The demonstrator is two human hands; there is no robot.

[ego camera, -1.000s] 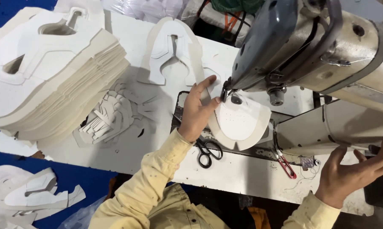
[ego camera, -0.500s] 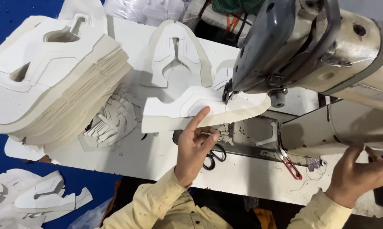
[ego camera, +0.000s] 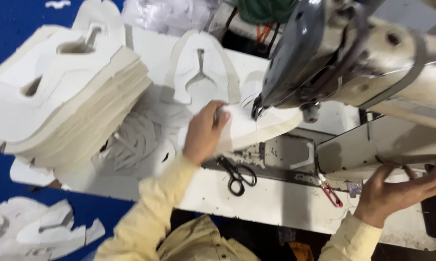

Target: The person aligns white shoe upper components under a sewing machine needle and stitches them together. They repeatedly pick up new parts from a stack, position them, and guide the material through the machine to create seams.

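Observation:
My left hand (ego camera: 203, 131) grips a white cut foam piece (ego camera: 256, 126) at its left end; the piece's right part lies under the needle of a grey industrial sewing machine (ego camera: 343, 63). My right hand (ego camera: 401, 186) rests with spread fingers against the machine's cream base at the right and holds nothing. Both arms wear pale yellow sleeves. Black scissors (ego camera: 237, 175) lie on the white table (ego camera: 256, 203) just below my left hand.
A tall stack of white cut pieces (ego camera: 63, 106) stands at the left. Another shaped piece (ego camera: 201, 72) lies flat behind my left hand. Red thread snips (ego camera: 330, 191) lie near the machine base. More white pieces (ego camera: 39, 229) lie on the blue floor at the lower left.
My left hand has moved up from the piece's underside and taken hold of its left end, and the piece has swung under the needle. My right hand has shifted slightly right.

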